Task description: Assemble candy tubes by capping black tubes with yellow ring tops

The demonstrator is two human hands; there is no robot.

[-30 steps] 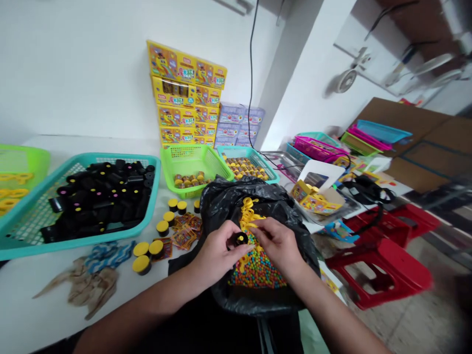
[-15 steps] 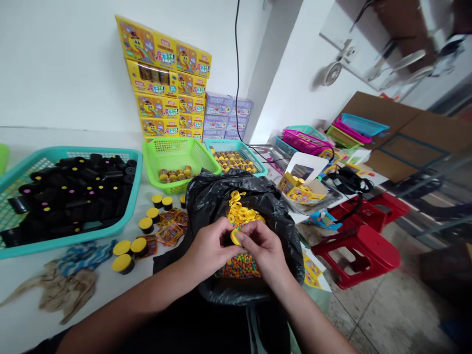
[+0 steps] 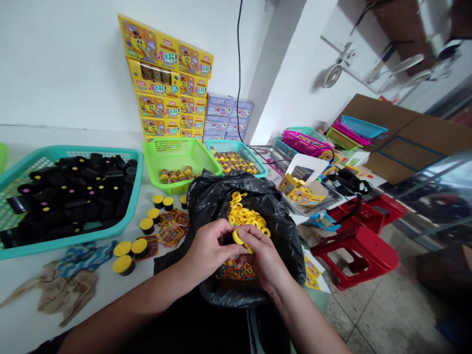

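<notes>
Yellow cap [image 3: 238, 237] sits in the grip of left hand [image 3: 207, 250] and right hand [image 3: 264, 259] over black bag [image 3: 284, 223] holding candies [image 3: 233, 271].

A round yellow cap [image 3: 238, 237], tilted on edge, is pinched in the right hand [image 3: 262, 258], pressed against a small black tube [image 3: 227, 239] mostly hidden in the left hand [image 3: 208, 250] grip. Both sit over an open black bag [image 3: 285, 231]. Inside it, loose yellow caps [image 3: 248, 214] lie heaped above multicoloured round candies [image 3: 234, 271].
</notes>
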